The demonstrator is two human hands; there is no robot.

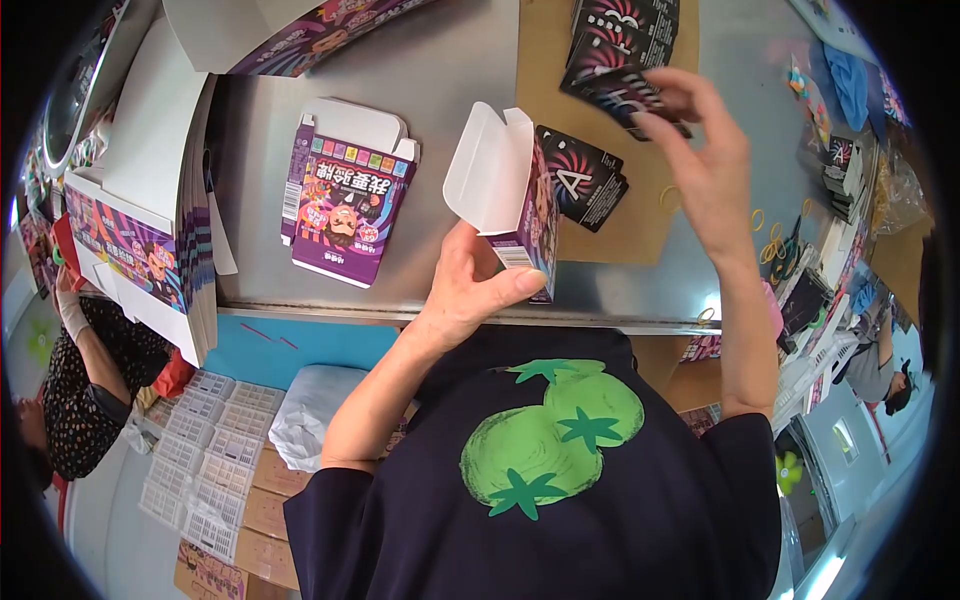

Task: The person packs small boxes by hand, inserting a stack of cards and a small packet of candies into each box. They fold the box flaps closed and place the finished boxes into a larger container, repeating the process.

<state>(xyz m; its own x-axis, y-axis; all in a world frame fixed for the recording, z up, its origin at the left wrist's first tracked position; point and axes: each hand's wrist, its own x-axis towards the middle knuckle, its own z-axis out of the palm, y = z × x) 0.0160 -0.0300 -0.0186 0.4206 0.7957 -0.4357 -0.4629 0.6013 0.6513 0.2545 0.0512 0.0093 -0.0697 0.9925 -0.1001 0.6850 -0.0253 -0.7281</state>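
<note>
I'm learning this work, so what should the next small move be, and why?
Probably bring the black cards in the right hand toward the box: the left hand holds it with its white flap raised, and the pinched cards are apart from it.

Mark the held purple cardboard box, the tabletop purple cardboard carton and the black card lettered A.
Held box (497,182), head view, bare white part.
Tabletop carton (347,205), head view, printed front.
Lettered card (577,180), head view, printed face.
</note>
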